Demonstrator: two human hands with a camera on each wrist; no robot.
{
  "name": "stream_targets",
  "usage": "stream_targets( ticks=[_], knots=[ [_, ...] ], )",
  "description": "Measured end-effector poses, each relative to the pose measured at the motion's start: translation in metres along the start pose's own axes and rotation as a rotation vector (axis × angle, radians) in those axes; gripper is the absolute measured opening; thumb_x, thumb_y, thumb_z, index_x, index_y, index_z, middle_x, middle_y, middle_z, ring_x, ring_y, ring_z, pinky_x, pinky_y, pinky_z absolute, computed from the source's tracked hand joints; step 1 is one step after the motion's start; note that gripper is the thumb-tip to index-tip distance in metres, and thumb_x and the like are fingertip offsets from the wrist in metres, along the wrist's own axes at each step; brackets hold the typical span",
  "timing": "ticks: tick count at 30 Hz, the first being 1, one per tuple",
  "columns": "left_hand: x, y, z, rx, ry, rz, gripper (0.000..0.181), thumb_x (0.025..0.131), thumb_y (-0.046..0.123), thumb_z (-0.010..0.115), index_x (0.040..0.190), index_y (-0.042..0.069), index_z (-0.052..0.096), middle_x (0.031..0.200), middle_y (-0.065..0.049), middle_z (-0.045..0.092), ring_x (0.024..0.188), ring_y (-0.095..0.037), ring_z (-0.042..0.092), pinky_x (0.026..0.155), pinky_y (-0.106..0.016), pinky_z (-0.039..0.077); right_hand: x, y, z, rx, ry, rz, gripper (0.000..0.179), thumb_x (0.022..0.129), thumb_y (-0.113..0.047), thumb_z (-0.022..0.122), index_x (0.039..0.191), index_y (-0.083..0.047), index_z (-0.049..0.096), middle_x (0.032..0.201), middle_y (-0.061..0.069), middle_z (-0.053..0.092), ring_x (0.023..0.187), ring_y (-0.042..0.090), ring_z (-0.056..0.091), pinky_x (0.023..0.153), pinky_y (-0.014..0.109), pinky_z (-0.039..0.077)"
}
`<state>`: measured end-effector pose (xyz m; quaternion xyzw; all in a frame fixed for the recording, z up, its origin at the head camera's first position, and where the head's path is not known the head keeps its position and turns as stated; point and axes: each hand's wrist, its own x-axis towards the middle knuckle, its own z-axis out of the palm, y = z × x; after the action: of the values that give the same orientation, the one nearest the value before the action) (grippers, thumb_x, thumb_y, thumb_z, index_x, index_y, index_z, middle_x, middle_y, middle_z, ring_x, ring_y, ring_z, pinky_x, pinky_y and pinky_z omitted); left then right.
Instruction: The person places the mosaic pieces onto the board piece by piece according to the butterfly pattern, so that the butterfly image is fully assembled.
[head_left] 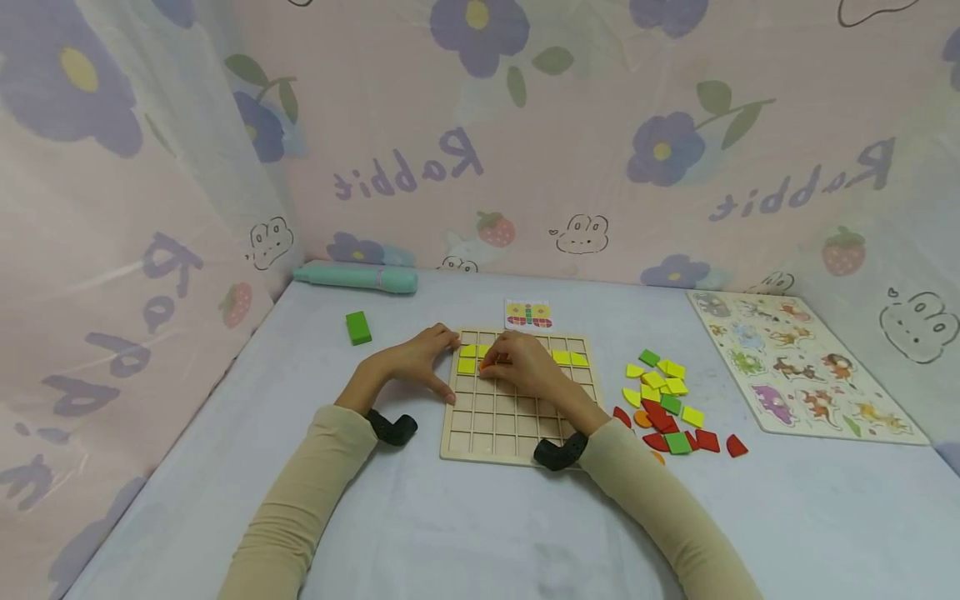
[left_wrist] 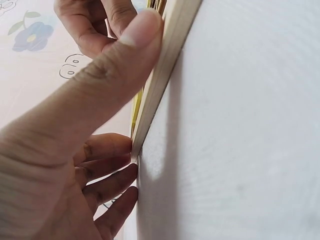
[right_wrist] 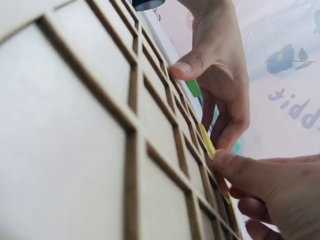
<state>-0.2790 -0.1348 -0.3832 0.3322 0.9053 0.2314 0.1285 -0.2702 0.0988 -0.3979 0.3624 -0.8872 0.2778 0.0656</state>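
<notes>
A thin, pale pink curtain printed with purple flowers (head_left: 525, 183) hangs behind a table draped in smooth white cloth (head_left: 420, 533). At the right lies a flat cream puzzle board with coloured animal shapes (head_left: 813, 346); at the centre, a square pale wooden board with raised grid strips (head_left: 483, 422). That wooden board looks stiff and fairly light, likely to slide on cloth, so its thick edge is the sensible place to steady it. The left hand (head_left: 411, 360) does so along the left edge and far corner, thumb and fingers spread apart. The right hand (head_left: 528, 367) works over the upper rows, thumb and fingers pinched together on a small flat orange piece (head_left: 485, 364), mostly hidden, beside the yellow tiles (head_left: 467, 366) set in the grid. Beyond the board lie a glossy turquoise cylinder (head_left: 356, 277), a printed pattern card (head_left: 528, 314) and a solid green rectangular block (head_left: 358, 327). Smallest are the loose red, yellow, green and orange pieces (head_left: 707, 441), squares and curved wedges heaped to the right; they should be light, hard and perhaps slippery, best taken by opposite rims with the fingertips.
</notes>
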Motion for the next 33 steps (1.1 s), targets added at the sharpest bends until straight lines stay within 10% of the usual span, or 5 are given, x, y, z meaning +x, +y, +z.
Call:
stream_targets(
  ticks=[16,33],
  knots=[
    [-0.001,0.001,0.000,0.006,0.006,0.019,0.084,0.063,0.042,0.084,0.126,0.003,0.045,0.132,-0.012,0.038,0.126,-0.026,0.033,0.109,-0.042,0.028,-0.021,0.009,-0.034,-0.028,-0.079,-0.113,0.015,0.085,-0.008,0.068,0.099,-0.007,0.072,0.097,0.002,0.067,0.092,0.017,0.059,0.081,0.035,0.047],
    [-0.003,0.004,0.000,-0.005,0.006,0.013,0.086,0.063,0.041,0.084,0.128,0.002,0.044,0.132,-0.012,0.037,0.127,-0.027,0.033,0.109,-0.043,0.027,-0.119,0.071,-0.119,-0.148,0.041,0.314,0.011,0.083,-0.012,0.071,0.092,-0.007,0.070,0.089,0.005,0.064,0.083,0.021,0.055,0.074,0.038,0.049]
  ],
)
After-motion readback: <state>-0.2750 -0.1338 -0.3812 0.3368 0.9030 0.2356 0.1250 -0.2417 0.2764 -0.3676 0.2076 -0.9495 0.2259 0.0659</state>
